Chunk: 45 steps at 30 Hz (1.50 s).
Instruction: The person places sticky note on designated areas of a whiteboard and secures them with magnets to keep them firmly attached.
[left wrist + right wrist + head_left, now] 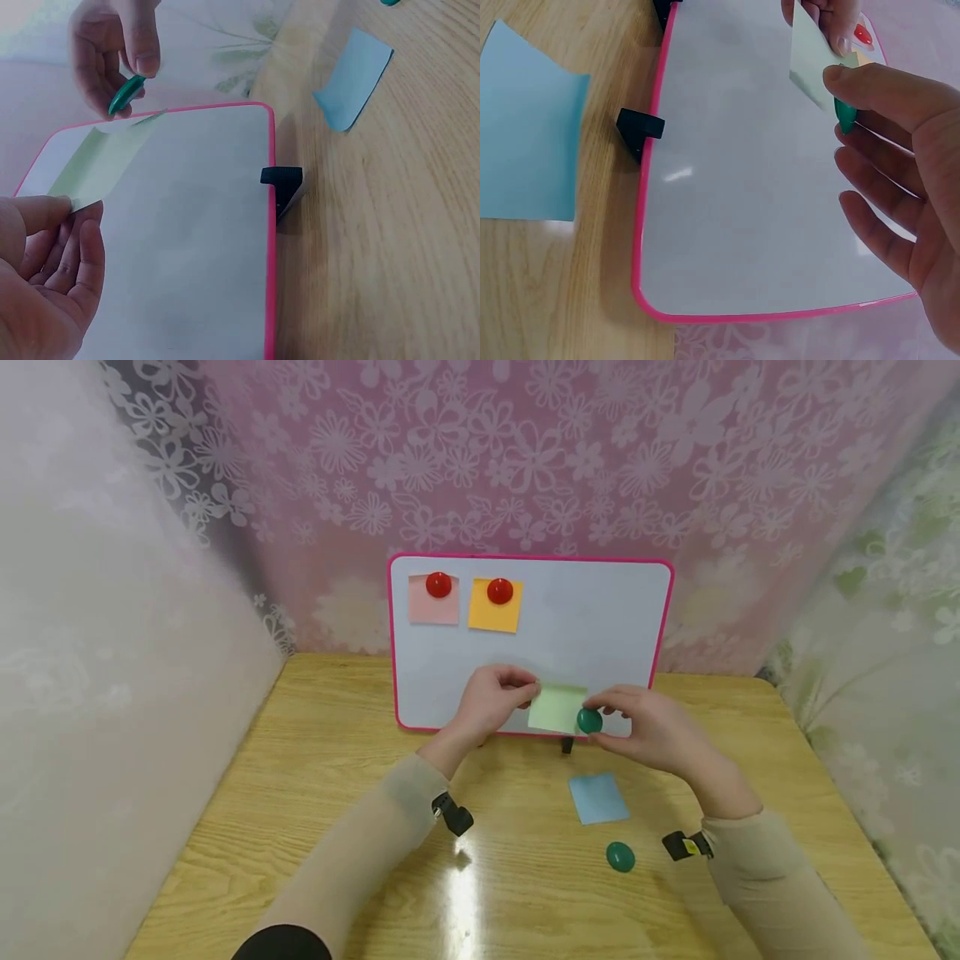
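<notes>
My left hand (491, 697) pinches the left edge of a light green sticky note (555, 708) between thumb and fingers, in front of the whiteboard's lower part. At the note's right side, my right hand (660, 727) holds a round green magnet (589, 721) by its rim; the right wrist view shows the magnet (845, 112) edge-on between thumb and fingers. The whiteboard (450, 681) has a pink frame and leans upright. On its upper left, red magnets (438, 584) sit over a pink note (433, 610) and an orange note (495, 617).
A blue sticky note (598, 799) lies on the wooden table (337, 777) before the board, with a second green magnet (620, 857) nearer me. A black foot (567, 745) supports the board's bottom edge. Behind stands a pink flowered wall (480, 460).
</notes>
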Available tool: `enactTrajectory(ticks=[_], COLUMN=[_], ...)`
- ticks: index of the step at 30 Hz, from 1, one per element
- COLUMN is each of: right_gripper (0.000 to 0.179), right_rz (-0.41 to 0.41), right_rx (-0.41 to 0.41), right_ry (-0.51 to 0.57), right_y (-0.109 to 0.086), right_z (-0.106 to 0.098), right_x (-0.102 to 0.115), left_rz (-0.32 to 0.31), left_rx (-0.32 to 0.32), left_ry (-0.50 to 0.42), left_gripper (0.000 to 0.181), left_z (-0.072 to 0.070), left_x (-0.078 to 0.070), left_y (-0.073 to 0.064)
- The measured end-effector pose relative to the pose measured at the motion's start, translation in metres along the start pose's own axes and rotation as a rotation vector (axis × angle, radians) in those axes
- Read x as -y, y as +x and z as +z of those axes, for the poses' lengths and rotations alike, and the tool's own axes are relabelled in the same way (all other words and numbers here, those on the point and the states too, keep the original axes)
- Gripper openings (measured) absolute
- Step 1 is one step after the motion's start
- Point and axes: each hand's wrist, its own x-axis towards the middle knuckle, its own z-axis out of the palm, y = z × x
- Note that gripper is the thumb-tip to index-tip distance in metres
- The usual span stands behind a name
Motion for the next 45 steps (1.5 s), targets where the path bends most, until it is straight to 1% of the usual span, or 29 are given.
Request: enactTrajectory(ticks=[8,11,14,18,21,27,32,39,45], right_gripper=[0.042,0.042,0.042,0.042,0.042,0.043,0.041,0.043,0.043], right_rz=[-0.012,-0.005,0.020,0.043,0.047,0.048,0.069,0.100,0.104], right_rx=[-0.045,-0.069,-0.084,-0.103,-0.121,-0.154,-0.178,-0.186,-0.216], right_ry=[-0.025,-0.038,-0.036,-0.032,-0.043,-0.073,-0.081,-0.090,-0.089], right_y=[0.008,0.011,0.014,0.020,0.024,0.032,0.040,0.049,0.059], right_z=[-0.009,-0.012,-0.015,-0.016,-0.017,-0.022,-0.026,-0.030,-0.033], right_x=[-0.001,-0.001,0.000,-0.001,-0.003,-0.007,-0.010,-0.010,-0.012], left_rz=[0.020,0.029,0.039,0.052,0.059,0.068,0.082,0.098,0.072], left_rx=[-0.007,-0.017,-0.039,-0.084,-0.115,-0.172,-0.188,-0.228,-0.237], left_ry=[0.011,-0.004,-0.021,0.000,0.009,-0.015,-0.003,0.022,0.048], left_gripper=[0.015,0.016,0.016,0.016,0.017,0.016,0.018,0.018,0.018], left_z=[0.000,0.001,0.002,0.003,0.004,0.005,0.004,0.004,0.003], left_x=[-0.010,-0.016,-0.021,-0.027,-0.032,-0.040,-0.047,-0.053,-0.063], left_y=[0.008,0.011,0.015,0.021,0.027,0.038,0.044,0.052,0.058])
